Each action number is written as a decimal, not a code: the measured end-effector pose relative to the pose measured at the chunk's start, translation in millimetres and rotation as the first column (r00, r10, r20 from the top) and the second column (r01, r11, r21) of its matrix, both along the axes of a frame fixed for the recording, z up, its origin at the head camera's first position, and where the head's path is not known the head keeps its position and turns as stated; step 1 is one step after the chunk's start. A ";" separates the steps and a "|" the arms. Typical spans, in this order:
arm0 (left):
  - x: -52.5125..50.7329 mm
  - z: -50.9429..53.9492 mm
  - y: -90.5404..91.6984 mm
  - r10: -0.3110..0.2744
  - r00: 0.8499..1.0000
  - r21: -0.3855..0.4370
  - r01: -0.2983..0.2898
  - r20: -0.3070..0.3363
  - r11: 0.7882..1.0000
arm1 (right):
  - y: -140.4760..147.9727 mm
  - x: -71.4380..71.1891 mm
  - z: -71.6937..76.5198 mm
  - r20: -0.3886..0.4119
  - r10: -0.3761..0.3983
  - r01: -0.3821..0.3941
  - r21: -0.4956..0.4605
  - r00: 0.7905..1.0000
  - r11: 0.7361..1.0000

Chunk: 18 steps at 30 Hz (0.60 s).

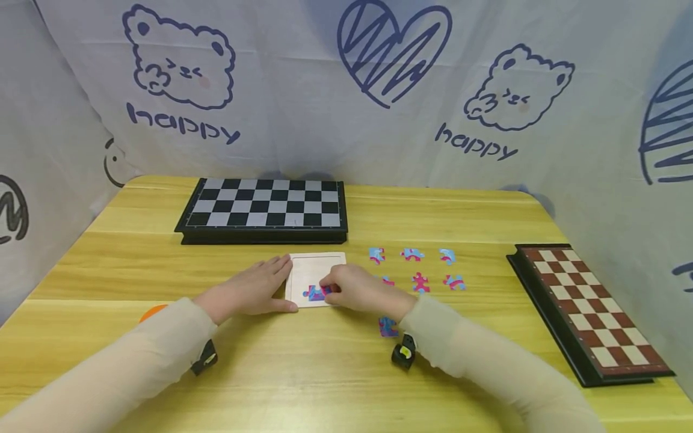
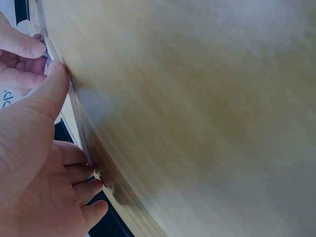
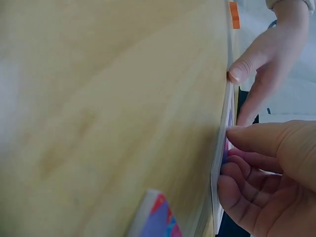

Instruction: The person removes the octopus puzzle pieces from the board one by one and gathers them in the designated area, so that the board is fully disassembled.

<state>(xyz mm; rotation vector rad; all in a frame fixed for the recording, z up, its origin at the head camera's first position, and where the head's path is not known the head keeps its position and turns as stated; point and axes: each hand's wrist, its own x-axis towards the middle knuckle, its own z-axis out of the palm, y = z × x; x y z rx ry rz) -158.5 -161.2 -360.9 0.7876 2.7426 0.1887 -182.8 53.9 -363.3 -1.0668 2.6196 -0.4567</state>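
A white square puzzle tray (image 1: 308, 264) lies on the table between the hands. My left hand (image 1: 254, 287) rests along its left edge with the fingers extended, the thumb at the near left corner. In the left wrist view, that thumb (image 2: 52, 91) touches the tray's edge. Low in the tray is a blue, purple and pink jigsaw piece (image 1: 314, 293); whether a second piece joins it I cannot tell. My right hand (image 1: 352, 288) pinches its right end between thumb and curled fingers, partly hiding it. Another jigsaw piece (image 1: 387, 326) lies below the right wrist.
Several loose jigsaw pieces (image 1: 420, 282) lie in rows right of the tray, one partly behind the right hand. A black-and-white chessboard (image 1: 265, 204) stands behind the tray. At the right is a brown-and-white chessboard (image 1: 595, 307). An orange object (image 1: 153, 313) shows behind the left sleeve.
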 end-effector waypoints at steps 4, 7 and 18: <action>-0.3 0.0 0.0 0.000 1.000 0.003 0.000 0.000 1.000 | 0.2 1.9 -0.5 -0.057 0.035 -0.036 -0.013 0.998 0.999; 0.0 0.4 -0.1 0.000 1.000 0.005 0.000 0.002 1.000 | 0.0 2.4 -0.7 -0.070 0.039 -0.041 -0.028 0.997 0.999; -0.1 -0.2 -0.5 -0.006 1.000 0.000 0.006 -0.004 1.000 | 0.5 -0.2 -3.6 -0.015 -0.014 0.013 -0.075 1.000 0.997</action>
